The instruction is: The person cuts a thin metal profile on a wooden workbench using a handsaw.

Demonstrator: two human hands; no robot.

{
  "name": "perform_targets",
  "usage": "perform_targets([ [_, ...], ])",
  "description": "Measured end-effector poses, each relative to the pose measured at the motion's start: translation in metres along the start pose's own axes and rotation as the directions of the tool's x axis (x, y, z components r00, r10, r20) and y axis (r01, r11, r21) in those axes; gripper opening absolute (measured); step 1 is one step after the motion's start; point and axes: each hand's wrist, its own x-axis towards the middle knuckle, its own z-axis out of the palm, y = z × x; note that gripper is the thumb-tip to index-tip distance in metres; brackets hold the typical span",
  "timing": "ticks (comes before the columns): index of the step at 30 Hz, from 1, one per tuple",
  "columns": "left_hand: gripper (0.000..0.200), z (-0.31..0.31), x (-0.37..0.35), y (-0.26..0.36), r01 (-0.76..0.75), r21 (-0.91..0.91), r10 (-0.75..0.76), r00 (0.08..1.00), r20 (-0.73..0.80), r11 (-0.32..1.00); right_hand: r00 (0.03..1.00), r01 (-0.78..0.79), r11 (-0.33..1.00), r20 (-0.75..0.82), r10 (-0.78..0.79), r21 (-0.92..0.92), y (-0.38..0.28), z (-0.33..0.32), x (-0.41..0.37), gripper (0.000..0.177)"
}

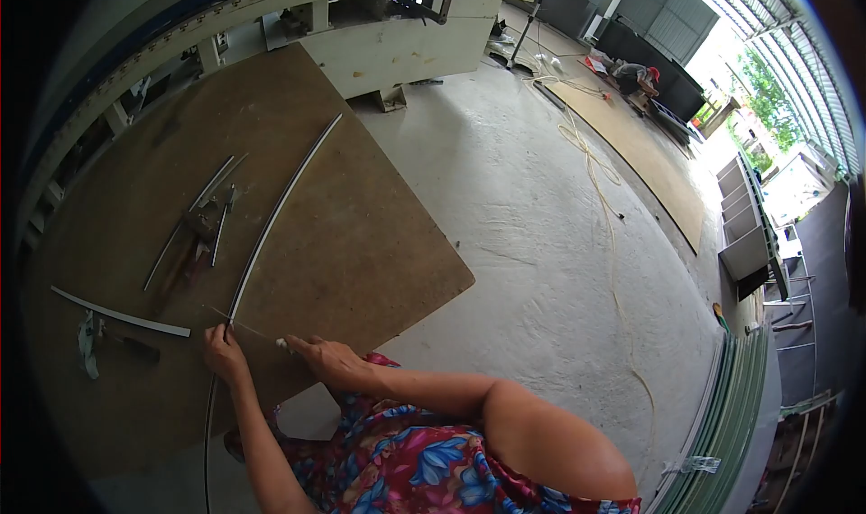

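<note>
Concrete floor (541,243) fills an open-sided workshop, and a big brown board (361,243) lies flat on it in front of the person. Across the board runs a long, thin, pale strip (275,216). Its long axis goes from the far end near a white bench (397,49) down and leftward to the hands, then past them toward the person's knees.

The left hand (224,353) is on the strip itself, fingers closed around it where it nears the board's near edge. The right hand (327,359) sits just beside it to the right, off the strip, fingers pinched on a thin tool (257,332) with a white end. The tool reaches leftward and appears to cross the strip just beyond the left hand; what kind of tool it is cannot be told. So the left hand is the nearer one, and the strip stretches straight away from both.

Offcuts (122,317) and a rag (87,342) lie to the left on the board. Farther off, a yellow cord (591,166) trails over the floor, green panels (731,415) are stacked at the right, and another person (636,76) crouches well apart.
</note>
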Motion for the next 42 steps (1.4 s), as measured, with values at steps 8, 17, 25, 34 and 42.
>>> perform_targets([
  [8, 0.017, -0.006, -0.008, -0.017, -0.067, -0.108, 0.071, 0.997, 0.035, 0.992, 0.989, 0.121, 0.979, -0.099, -0.106, 0.164, -0.011, -0.010, -0.012, 0.056],
  [17, 0.017, -0.060, -0.025, -0.035, 0.007, -0.145, 0.023, 0.979, 0.202, 0.989, 0.965, 0.115, 0.984, -0.249, -0.079, 0.135, 0.016, -0.019, 0.014, 0.058],
  [25, 0.027, -0.046, -0.022, -0.010, -0.051, -0.075, 0.062, 0.986, 0.157, 0.996, 0.971, 0.044, 0.992, -0.240, -0.014, 0.121, 0.030, -0.004, 0.025, 0.053],
  [34, 0.029, 0.000, 0.002, 0.021, -0.135, -0.130, 0.152, 0.981, 0.125, 0.982, 0.960, 0.056, 0.990, -0.281, -0.018, 0.127, 0.033, 0.002, 0.026, 0.053],
  [42, 0.019, 0.014, 0.008, 0.018, -0.085, -0.199, 0.107, 0.989, 0.100, 0.976, 0.964, 0.041, 0.992, -0.264, -0.009, 0.117, 0.032, 0.002, 0.025, 0.054],
])
